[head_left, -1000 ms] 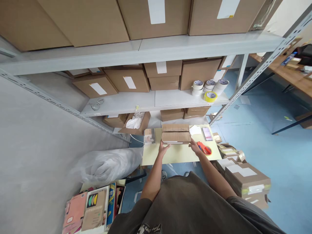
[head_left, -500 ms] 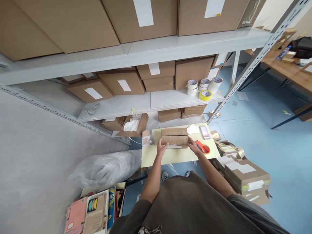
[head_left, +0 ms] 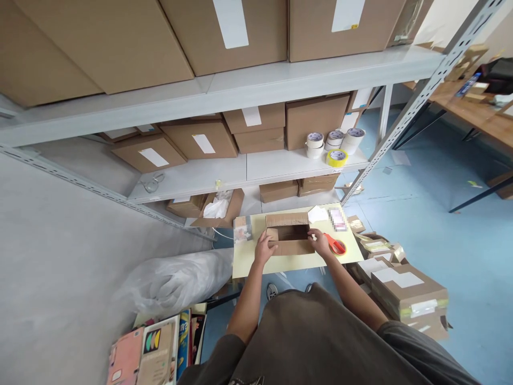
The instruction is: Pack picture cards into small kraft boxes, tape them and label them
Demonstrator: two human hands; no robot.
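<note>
A small cardboard box lies on the pale yellow tabletop with its long front and back flaps folded outward. The left short flap shows near my left hand, and the inside looks dark and brown. My left hand grips the box's left front corner, fingers bent over the edge. At the right end, my right hand pinches the edge or short flap there. Just right of that hand lies a red tape dispenser with a roll of tape in it.
White papers and a blurred printed sheet lie behind the dispenser. Tape rolls stand on the shelf above. Taped parcels are piled on the right; a plastic-wrapped roll lies on the left.
The box's top flaps have swung apart, so its inside now shows. My left hand has shifted onto the left front corner, and my right hand has turned at the right end.
</note>
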